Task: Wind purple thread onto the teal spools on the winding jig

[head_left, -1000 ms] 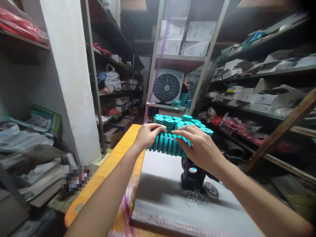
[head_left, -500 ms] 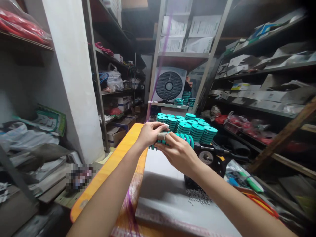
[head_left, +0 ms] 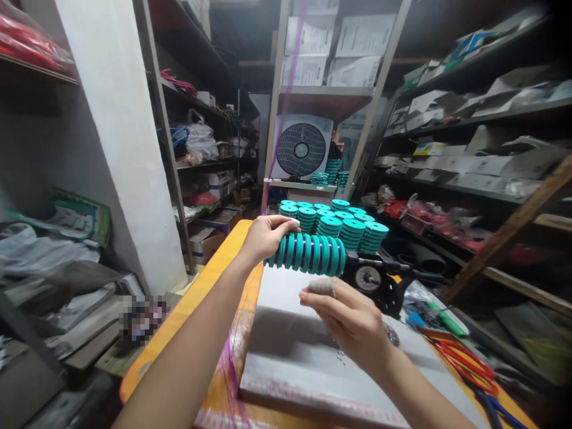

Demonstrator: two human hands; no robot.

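My left hand (head_left: 264,236) is closed on the left end of a horizontal row of teal spools (head_left: 308,253) wound with purple thread. The row's right end meets a black winding machine (head_left: 374,280). My right hand (head_left: 346,319) hovers below and in front of the row, apart from it, with its fingers loosely curled and a bandage on one fingertip; I see nothing in it. Upright stacks of teal spools (head_left: 339,225) stand just behind the row, on the far end of the table.
A grey mat (head_left: 290,339) lies on the orange table (head_left: 210,286). Red and blue cords (head_left: 465,363) lie at the right. Shelves with boxes line both sides. A white box fan (head_left: 301,149) and more teal spools (head_left: 331,173) sit on the far shelf.
My right hand has left the spool row and dropped toward me. The left hand keeps its hold on the row's left end.
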